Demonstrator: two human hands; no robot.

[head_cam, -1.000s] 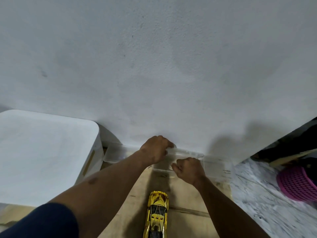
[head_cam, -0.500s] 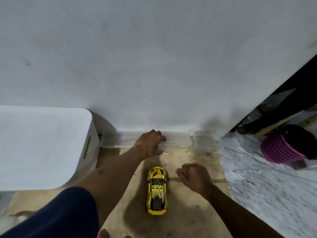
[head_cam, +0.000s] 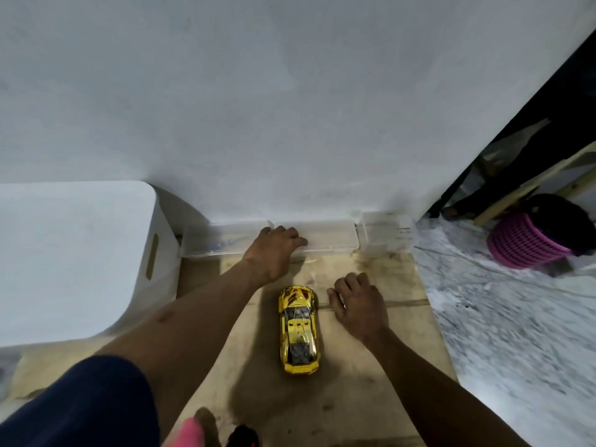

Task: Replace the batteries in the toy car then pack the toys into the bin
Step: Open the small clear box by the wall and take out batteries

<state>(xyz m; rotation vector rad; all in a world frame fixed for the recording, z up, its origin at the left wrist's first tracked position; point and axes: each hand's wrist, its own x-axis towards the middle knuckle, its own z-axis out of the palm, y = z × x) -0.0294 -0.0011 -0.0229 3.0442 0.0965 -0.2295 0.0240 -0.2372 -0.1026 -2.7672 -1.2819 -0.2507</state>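
A shiny yellow toy car (head_cam: pixel 299 329) stands on a wooden board (head_cam: pixel 371 398) on the floor, nose toward the wall. My left hand (head_cam: pixel 274 250) reaches past it and grips the edge of a long clear plastic lid (head_cam: pixel 332 237) leaning against the wall's foot. My right hand (head_cam: pixel 356 304) hovers just right of the car's nose, fingers loosely curled, holding nothing. A large white bin (head_cam: pixel 80 253) with a slot handle sits at the left.
A small clear plastic box (head_cam: pixel 387 235) stands at the lid's right end. A pink woven basket (head_cam: pixel 522 246) sits on the marbled floor at the right, near wooden slats. A pink object (head_cam: pixel 190 433) and a dark one (head_cam: pixel 242 437) show at the bottom edge.
My right hand let go of the clear plastic piece and drew back beside the car. The clear lid now stands against the wall, my left hand still on it. The view tilted down.
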